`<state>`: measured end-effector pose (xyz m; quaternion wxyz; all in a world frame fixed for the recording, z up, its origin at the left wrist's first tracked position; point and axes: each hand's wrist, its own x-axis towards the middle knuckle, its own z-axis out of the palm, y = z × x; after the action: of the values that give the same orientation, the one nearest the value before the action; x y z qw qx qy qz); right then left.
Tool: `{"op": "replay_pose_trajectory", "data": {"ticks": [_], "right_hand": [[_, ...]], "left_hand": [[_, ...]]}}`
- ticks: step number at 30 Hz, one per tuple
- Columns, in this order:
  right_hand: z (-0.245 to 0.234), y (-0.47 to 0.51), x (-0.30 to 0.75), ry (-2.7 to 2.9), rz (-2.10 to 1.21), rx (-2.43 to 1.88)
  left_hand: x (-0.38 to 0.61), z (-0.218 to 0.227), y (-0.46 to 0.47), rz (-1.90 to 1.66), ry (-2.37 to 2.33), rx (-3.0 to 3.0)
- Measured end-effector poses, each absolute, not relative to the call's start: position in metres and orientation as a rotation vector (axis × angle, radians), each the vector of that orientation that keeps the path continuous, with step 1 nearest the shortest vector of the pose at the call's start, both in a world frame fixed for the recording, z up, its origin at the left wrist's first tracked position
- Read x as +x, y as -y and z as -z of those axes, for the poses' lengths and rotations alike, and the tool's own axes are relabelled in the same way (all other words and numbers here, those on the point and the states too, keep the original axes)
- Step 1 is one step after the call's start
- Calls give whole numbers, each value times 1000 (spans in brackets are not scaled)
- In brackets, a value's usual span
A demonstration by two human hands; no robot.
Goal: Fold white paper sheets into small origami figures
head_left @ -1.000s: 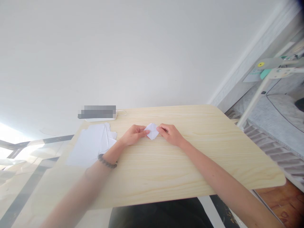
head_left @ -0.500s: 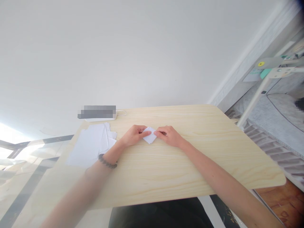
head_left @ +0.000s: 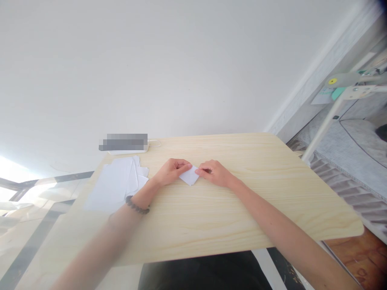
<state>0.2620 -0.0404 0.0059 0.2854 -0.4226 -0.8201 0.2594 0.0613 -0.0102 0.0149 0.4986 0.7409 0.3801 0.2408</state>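
Observation:
A small folded white paper [head_left: 189, 176] lies on the light wooden table [head_left: 211, 217], pinched from both sides. My left hand [head_left: 171, 170] has its fingers curled, with the fingertips pressed on the paper's left edge. A beaded bracelet circles that wrist. My right hand [head_left: 214, 172] is closed in a pinch on the paper's right edge. The two hands nearly touch above the paper.
A loose pile of white paper sheets [head_left: 116, 182] lies on the table's left side. A white flat object [head_left: 128, 152] with a cord sits at the far left edge near the wall. A white stand with a pole [head_left: 323, 127] rises at the right, past the table.
The paper has gone from an open diamond shape to a smaller, flatter folded piece. My right hand has shifted a little left, toward my left hand.

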Motion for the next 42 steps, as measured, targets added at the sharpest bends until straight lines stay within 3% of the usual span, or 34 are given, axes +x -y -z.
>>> {"op": "replay_pose_trajectory", "data": {"ticks": [13,42], "right_hand": [[-6,42,262,1944,-871,-1229],[-6,42,261,1969,-806,-1235]], "left_hand": [[60,-17,10,-535,-895,1766],[64,-21,14,-590,-986,1778]]}}
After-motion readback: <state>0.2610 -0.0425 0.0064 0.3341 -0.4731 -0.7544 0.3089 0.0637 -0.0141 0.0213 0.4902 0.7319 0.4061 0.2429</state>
